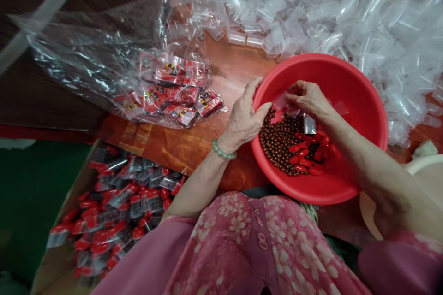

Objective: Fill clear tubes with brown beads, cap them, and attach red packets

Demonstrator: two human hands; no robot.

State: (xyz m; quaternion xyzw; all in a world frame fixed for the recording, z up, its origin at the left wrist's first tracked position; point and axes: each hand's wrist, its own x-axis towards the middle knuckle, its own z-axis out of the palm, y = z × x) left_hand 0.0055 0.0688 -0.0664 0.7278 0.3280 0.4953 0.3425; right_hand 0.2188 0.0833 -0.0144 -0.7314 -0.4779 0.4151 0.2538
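A red plastic basin sits on the table in front of me, holding a pile of small brown beads and several red capped pieces. My right hand is over the basin, its fingers closed on a small clear plastic sleeve. My left hand rests at the near rim, its thumb reaching toward that sleeve, and a green bead bracelet circles that wrist. Another clear packet lies on the beads.
A cardboard box of filled packets with red caps lies at lower left. Red printed packets lie on a large clear bag. A heap of clear plastic sleeves covers the far right of the reddish wooden table.
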